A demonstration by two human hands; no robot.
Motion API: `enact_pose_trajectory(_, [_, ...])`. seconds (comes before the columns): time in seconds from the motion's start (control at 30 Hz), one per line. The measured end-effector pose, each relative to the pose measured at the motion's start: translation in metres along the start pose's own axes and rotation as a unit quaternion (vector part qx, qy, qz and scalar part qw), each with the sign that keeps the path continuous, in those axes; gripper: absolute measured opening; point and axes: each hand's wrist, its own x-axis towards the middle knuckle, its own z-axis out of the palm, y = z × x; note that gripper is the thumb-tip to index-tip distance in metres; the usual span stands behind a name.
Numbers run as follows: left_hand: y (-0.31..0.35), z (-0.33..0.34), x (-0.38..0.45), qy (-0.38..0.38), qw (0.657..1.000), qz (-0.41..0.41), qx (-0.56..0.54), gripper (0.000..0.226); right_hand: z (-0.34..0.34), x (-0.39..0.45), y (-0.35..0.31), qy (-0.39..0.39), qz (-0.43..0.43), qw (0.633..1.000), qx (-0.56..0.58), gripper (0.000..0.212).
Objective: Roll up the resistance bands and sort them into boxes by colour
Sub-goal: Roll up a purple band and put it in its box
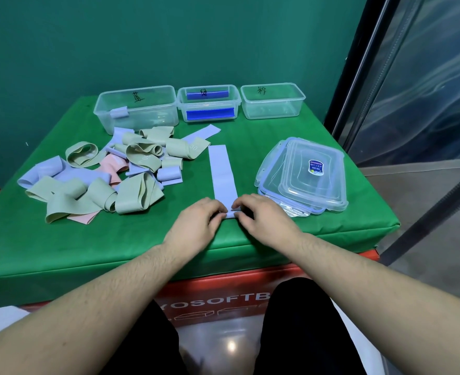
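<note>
The flat blue band (221,173) lies on the green table (142,234) with its long axis running straight away from the person, its near end pinched by curled fingers of the left hand (196,223) and right hand (261,220), equally near.

Pale blue band (221,173) flat at centre, near end curled. Green, blue, pink bands (99,174) heaped left. Three clear boxes (138,108) along top.
</note>
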Motion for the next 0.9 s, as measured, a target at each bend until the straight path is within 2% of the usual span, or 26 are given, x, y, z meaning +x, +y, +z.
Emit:
enact_pose_trajectory(0.13, [0.001,0.003,0.000,0.005,1.000,-0.001,0.015,0.015,0.004,0.001,0.001,0.011,-0.002,1.000,-0.025,0.017])
enact_pose_trajectory(0.3, [0.002,0.004,0.003,0.014,1.000,-0.021,0.010,0.021,0.011,-0.004,0.003,0.050,-0.059,0.993,-0.089,0.023])
enact_pose_trajectory(0.5, [-0.001,0.003,0.004,0.026,0.999,-0.029,-0.010,0.016,0.011,-0.002,0.004,0.057,-0.070,0.993,-0.078,0.017])
enact_pose_trajectory(0.73, [-0.003,0.003,0.001,0.008,0.999,-0.021,0.022,0.025,0.017,0.000,0.007,0.067,-0.069,0.991,-0.092,0.023])
enact_pose_trajectory(0.9, [-0.005,0.004,0.004,0.026,1.000,-0.017,-0.002,0.023,0.015,0.005,0.007,0.061,-0.063,0.994,-0.069,0.022])
